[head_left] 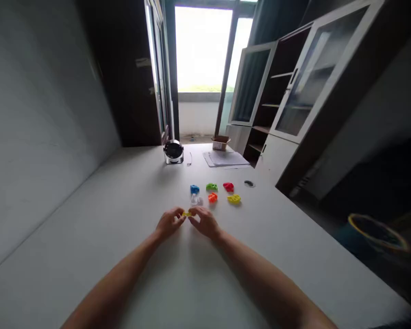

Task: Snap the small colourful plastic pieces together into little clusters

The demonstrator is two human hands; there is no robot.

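Between my two hands is a small yellow plastic piece (187,214), too small to make out its exact kind. My left hand (169,222) pinches its left end with thumb and fingers. At the right end, my right hand (204,221) pinches it too. Just beyond my fingers lie white pieces (196,200) and an orange piece (213,198). Farther back are blue pieces (194,188), green pieces (211,187) and red pieces (228,187). Yellow pieces (234,199) rest to the right of the orange one.
A round black and silver device (173,151) stands at the table's far end, beside a thin dark loop (189,160). Papers (228,158) and an open cardboard box (220,143) lie to its right. A round cable hole (249,183) sits near the right edge of the white table (130,205).
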